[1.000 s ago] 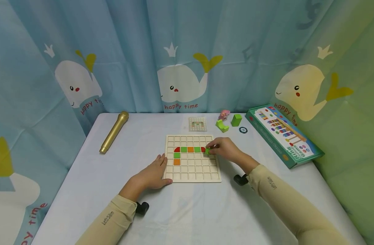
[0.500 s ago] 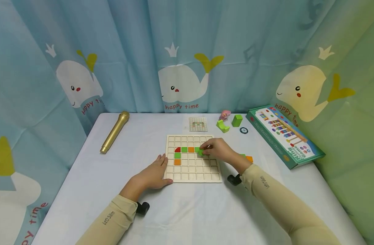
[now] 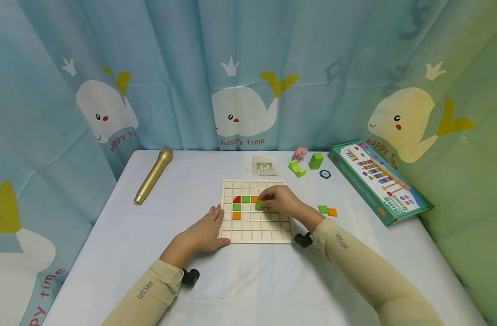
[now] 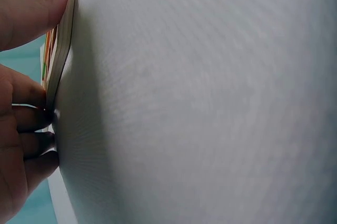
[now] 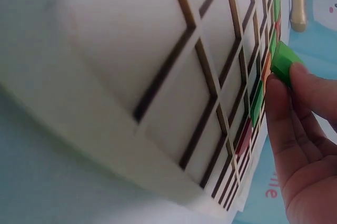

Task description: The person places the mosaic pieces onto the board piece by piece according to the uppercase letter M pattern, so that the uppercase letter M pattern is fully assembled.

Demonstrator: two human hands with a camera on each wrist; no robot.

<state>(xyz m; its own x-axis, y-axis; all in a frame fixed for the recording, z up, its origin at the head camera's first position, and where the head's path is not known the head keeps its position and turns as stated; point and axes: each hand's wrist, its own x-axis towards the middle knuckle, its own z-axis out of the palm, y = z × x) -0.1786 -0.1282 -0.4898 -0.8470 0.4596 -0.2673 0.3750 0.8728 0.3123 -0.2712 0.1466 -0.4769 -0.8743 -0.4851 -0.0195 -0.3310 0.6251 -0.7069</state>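
Note:
A pale wooden grid board (image 3: 256, 232) lies mid-table. Along one row are a red quarter-round tile (image 3: 237, 199), a green tile (image 3: 246, 199) and an orange tile (image 3: 254, 199), followed by a green tile (image 5: 257, 103) and another red tile (image 5: 244, 138), both visible in the right wrist view. Below the row's left end sit one green tile (image 3: 236, 207) and one orange tile (image 3: 236, 216). My right hand (image 3: 282, 200) pinches a green square tile (image 5: 284, 61) between thumb and forefinger, above the board. My left hand (image 3: 203, 233) rests along the board's left edge, fingers extended.
Right of the board lie a loose green tile (image 3: 323, 209) and orange tile (image 3: 332, 212). A pattern card (image 3: 264, 165), green blocks (image 3: 316, 161), a pink figurine (image 3: 300, 153) and a round chip (image 3: 325, 174) stand behind. A gold microphone (image 3: 152, 176) lies left, a game box (image 3: 379, 181) right.
My right hand has moved left over the board with the green tile, from the row's right end toward its middle. The loose tiles at right have come out from behind the forearm.

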